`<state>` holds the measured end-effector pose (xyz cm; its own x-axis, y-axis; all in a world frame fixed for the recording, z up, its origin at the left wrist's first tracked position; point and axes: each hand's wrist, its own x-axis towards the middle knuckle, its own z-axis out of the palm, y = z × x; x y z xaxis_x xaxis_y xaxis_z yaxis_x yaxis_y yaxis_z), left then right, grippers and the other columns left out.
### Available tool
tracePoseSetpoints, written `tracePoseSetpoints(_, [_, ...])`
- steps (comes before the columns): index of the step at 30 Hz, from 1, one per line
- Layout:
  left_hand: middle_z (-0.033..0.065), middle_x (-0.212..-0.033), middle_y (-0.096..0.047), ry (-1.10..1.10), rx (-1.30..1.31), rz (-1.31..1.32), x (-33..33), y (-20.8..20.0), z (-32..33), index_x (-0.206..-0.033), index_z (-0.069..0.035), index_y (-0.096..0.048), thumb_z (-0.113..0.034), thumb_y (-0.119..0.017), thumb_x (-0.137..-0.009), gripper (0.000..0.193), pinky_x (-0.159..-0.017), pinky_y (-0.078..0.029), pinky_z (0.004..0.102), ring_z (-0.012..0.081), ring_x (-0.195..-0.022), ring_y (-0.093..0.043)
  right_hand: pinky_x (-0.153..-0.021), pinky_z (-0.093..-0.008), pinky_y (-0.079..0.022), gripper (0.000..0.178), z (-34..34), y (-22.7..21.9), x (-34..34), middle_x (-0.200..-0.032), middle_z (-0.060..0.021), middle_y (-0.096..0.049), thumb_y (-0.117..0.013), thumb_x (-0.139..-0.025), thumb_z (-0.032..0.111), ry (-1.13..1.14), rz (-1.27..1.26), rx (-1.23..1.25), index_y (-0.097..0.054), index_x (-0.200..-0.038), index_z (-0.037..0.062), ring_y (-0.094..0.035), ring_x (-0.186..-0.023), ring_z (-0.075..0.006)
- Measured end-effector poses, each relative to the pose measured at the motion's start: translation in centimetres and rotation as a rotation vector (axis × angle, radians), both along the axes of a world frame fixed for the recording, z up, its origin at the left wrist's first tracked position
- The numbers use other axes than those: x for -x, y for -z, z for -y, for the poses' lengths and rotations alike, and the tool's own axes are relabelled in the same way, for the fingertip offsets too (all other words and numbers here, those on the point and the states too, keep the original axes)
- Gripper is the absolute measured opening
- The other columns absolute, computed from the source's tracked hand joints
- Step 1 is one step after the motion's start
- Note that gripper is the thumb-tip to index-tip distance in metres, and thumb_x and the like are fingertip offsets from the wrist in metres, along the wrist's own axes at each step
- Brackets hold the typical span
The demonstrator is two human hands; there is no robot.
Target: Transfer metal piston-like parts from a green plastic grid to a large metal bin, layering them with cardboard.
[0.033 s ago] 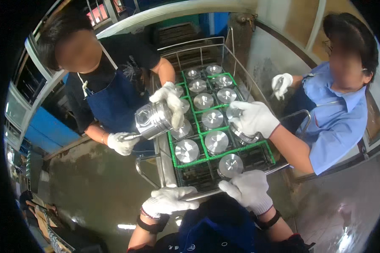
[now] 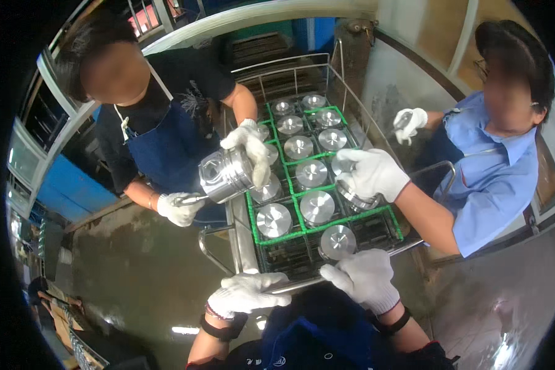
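Observation:
My left hand [image 2: 248, 295], in a white knit glove, is closed round the left end of the metal cart's near rail [image 2: 302, 283]. Further right along that rail, my right hand [image 2: 362, 279], also gloved, is closed over it. Just beyond its fingers a round, shiny metal piston [image 2: 338, 242] stands in the dark wire rack. More pistons, such as one in the front row [image 2: 274, 220], fill compartments edged with green cord [image 2: 277, 239]. My palms and the undersides of my fingers are hidden.
At the left a person in a blue apron holds a piston [image 2: 225, 177] and a small tool [image 2: 190, 200]. The person in the blue shirt at right has a gloved hand [image 2: 373, 176] over the rack. Curved handles [image 2: 205, 250] project from the cart. A wall [image 2: 407, 74] stands behind.

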<state>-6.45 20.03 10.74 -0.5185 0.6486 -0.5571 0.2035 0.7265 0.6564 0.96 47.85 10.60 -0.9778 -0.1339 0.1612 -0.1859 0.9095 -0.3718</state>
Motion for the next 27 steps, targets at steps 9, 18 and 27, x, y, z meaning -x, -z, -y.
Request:
tracePoseSetpoints(9, [0.008, -0.109, -0.072, -0.055, 0.219, 0.082, 0.3, -2.2, -0.8, -0.135, -0.02, -0.062, -0.065, -0.07, -0.082, 0.07, -0.083, -0.053, 0.0336, 0.0206, -0.099, -0.069, -0.057, -0.0472, -0.048, 0.075, -0.4, -1.4, 3.2, -0.057, -0.0158, -0.058, -0.047, -0.093, 0.073, -0.309, 0.283, -0.017, -0.063, -0.059, 0.0079, -0.064, -0.06, -0.0356])
tracePoseSetpoints(18, [0.004, -0.102, -0.074, -0.116, 0.16, 0.066, -0.1, -1.9, -1.1, -0.136, -0.018, -0.063, -0.06, -0.077, -0.08, 0.071, -0.076, -0.053, 0.0294, 0.0164, -0.085, -0.07, -0.071, -0.0486, -0.053, 0.069, -1.6, 1.4, 4.2, -0.075, -0.0195, -0.065, -0.057, -0.089, 0.071, -0.492, 0.436, 0.076, -0.067, -0.078, 0.0032, -0.068, -0.076, -0.038])
tracePoseSetpoints(27, [0.0053, -0.107, -0.074, -0.064, 0.13, -0.008, -0.1, -0.7, -0.7, -0.139, -0.014, -0.061, -0.052, -0.079, -0.08, 0.072, -0.084, -0.053, 0.0317, 0.0192, -0.095, -0.071, -0.072, -0.0462, -0.053, 0.06, -2.2, 1.8, 3.7, -0.074, -0.0165, -0.063, -0.058, -0.093, 0.063, -0.564, 0.327, 0.106, -0.065, -0.08, 0.0048, -0.066, -0.076, -0.0347])
